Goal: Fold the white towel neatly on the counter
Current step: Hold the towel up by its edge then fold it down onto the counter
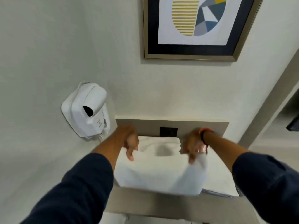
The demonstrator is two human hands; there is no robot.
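wall (56, 46) pale, filling most of the head view; framed print (194, 26) high on it, upper right. wall-mounted hair dryer (87, 110) to the left, well apart from the work. dark socket plate (168, 131) set in the low backsplash, just behind the work area.

desk (145, 206) beige, narrow, front edge running across the lower view. dark item at the far right edge, too small and cropped to name.

white towel (155, 172) on the desk between both arms, partly lifted: near portion raised off the surface and draped toward the viewer, far portion lying rumpled against the backsplash. right side hanging in a blurred fold, so exact layering not readable.

left hand (130, 144) closed on the towel's upper left edge, thumb pointing down over the cloth. right hand (193, 147) closed on the upper right edge, motion-blurred; orange band at that wrist. dark sleeves (77, 183) pushed up both forearms.

judged step: mid-fold, one edge held at two corners, ready to be carried over the rest. fold far from finished; bundle uneven, no clean rectangle visible.

next move, as a judgement: keep both held corners level and taut, lay the held edge down in line with the opposite edge, then flatten the rumpled part near the backsplash. risk: right side sagging and landing skewed.
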